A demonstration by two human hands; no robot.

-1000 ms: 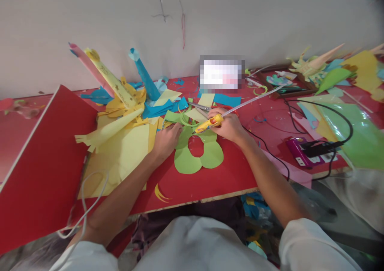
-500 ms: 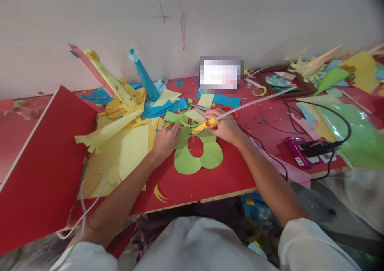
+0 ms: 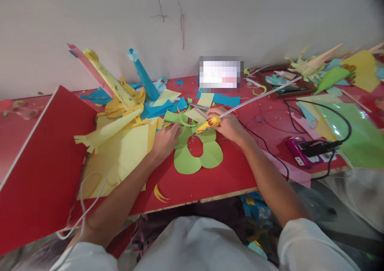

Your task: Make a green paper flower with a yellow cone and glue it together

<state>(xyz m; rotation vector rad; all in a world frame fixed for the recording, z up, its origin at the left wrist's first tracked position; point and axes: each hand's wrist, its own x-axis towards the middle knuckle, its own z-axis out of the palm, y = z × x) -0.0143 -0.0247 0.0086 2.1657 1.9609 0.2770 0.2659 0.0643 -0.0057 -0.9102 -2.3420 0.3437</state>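
Note:
A green paper flower shape (image 3: 188, 161) with a hole in its middle lies flat on the red table. My right hand (image 3: 227, 123) is wrapped round a yellow glue gun (image 3: 208, 124), with a long clear glue stick (image 3: 260, 98) jutting from its back. The nozzle points down and left over the flower's upper part. At the flower's upper left edge, my left hand (image 3: 167, 140) presses the paper with fingers bent together; its fingertips are partly hidden. Green paper strips (image 3: 187, 120) and scissors (image 3: 198, 106) lie just beyond the hands.
Yellow sheets (image 3: 120, 159) lie at the left beside an upright red board (image 3: 45, 163). Rolled paper cones (image 3: 145, 75) stand behind. A blurred screen (image 3: 221, 74) leans on the wall. At the right are a purple power strip (image 3: 297, 151), black cables and a green packet (image 3: 348, 127).
My right hand has shifted the glue gun slightly to the right, its nozzle moving along the flower's upper part. My left hand and the flower stay in place.

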